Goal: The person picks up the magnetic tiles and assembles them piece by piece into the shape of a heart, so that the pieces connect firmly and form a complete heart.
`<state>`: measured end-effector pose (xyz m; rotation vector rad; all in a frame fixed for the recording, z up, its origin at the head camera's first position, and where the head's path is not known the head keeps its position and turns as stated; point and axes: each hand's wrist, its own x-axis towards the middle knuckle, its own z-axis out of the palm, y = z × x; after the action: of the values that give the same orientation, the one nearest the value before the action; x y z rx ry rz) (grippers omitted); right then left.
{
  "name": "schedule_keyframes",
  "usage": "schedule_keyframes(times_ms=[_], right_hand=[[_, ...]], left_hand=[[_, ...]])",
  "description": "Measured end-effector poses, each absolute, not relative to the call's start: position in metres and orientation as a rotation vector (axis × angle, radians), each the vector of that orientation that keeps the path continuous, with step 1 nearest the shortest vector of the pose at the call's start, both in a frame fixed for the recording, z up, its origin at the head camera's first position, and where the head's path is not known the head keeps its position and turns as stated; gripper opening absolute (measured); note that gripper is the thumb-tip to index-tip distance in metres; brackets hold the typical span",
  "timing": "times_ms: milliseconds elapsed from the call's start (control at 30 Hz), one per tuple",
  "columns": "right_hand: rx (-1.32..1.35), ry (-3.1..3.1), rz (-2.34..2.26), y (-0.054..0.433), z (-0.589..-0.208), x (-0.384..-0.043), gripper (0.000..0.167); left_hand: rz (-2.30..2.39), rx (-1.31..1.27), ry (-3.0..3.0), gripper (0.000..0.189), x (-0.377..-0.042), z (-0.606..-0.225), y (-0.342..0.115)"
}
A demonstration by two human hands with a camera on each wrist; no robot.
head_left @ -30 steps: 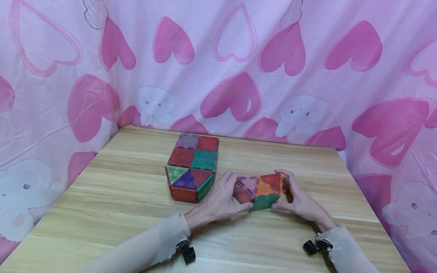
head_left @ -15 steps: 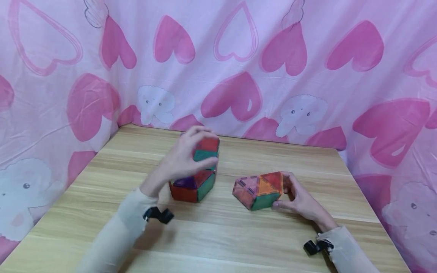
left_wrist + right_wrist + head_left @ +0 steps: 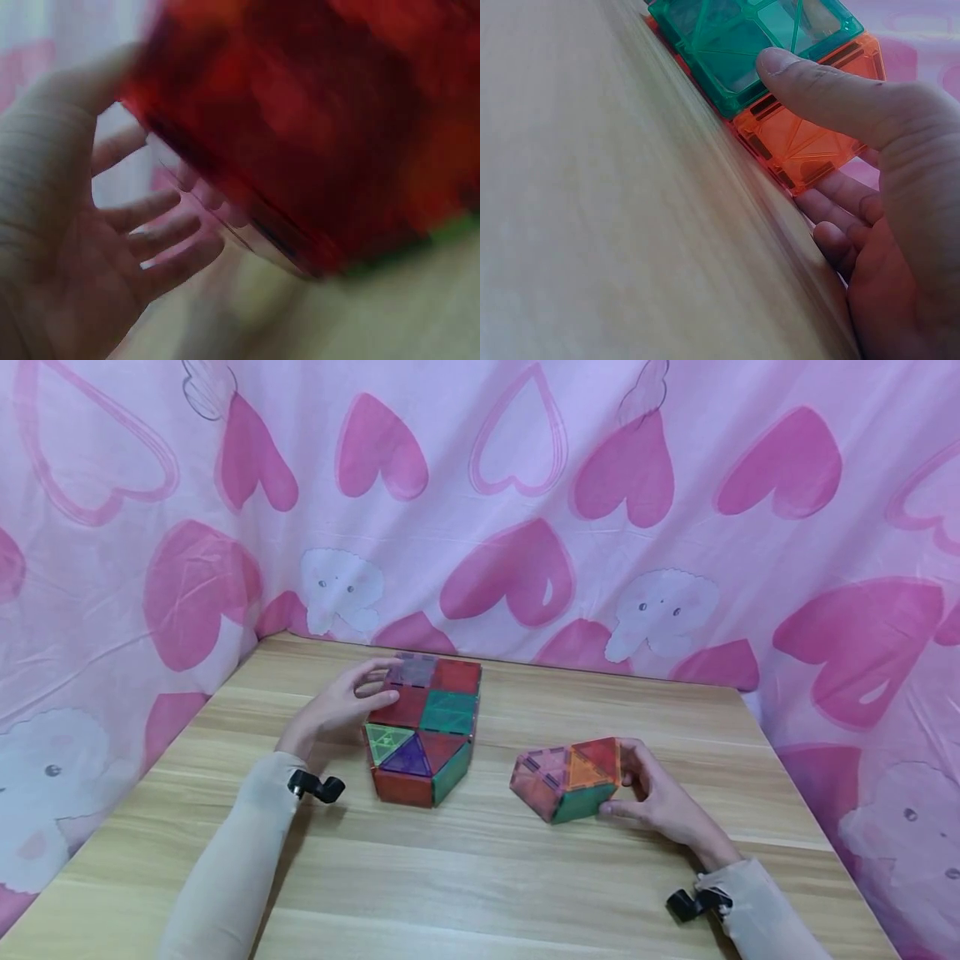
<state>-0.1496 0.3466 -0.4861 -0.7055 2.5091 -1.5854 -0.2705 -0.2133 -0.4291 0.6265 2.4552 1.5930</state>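
Observation:
A larger block of translucent magnetic tiles (image 3: 448,713) sits left of centre, its top made of purple, red and green squares and several triangles. My left hand (image 3: 333,703) is at its left side, the thumb by the top edge and the fingers spread loosely along the red wall (image 3: 300,150). On the right is a smaller magnetic tile block (image 3: 588,770) with pink, orange and red triangles on top. My right hand (image 3: 667,800) grips its right end, with the thumb on the green side tile (image 3: 727,56) and the fingers behind the orange end tile (image 3: 802,146).
Both blocks stand on a wood-grain table (image 3: 480,885), with a gap of bare wood between them. A pink curtain (image 3: 465,485) with hearts hangs round the back and sides. Each wrist carries a small black camera on a strap.
My left hand has let go of the smaller block, passed over the larger block and come down at its left side. My right hand stays on the smaller block.

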Motion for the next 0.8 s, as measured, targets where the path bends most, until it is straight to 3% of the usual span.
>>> schedule_keyframes(times_ms=[167, 400, 633, 700, 800], right_hand=[[-0.692, 2.516, -1.569, 0.345, -0.485, -0.15, 0.091], [-0.557, 2.627, -1.567, 0.34, -0.482, -0.152, 0.092], [-0.389, 2.895, -1.607, 0.318, -0.487, -0.148, 0.034], [-0.469, 2.849, -1.637, 0.314, -0.487, -0.147, 0.03], [-0.536, 2.805, -1.641, 0.308, -0.487, -0.144, 0.043]], left_hand=[[1.671, 0.686, 2.374, 0.062, -0.279, -0.452, -0.218], [1.694, 0.682, 2.358, 0.064, -0.28, -0.454, -0.217], [1.709, 0.68, 2.349, 0.064, -0.281, -0.455, -0.217], [1.712, 0.683, 2.352, 0.066, -0.28, -0.455, -0.216], [1.723, 0.68, 2.354, 0.066, -0.279, -0.456, -0.215]])
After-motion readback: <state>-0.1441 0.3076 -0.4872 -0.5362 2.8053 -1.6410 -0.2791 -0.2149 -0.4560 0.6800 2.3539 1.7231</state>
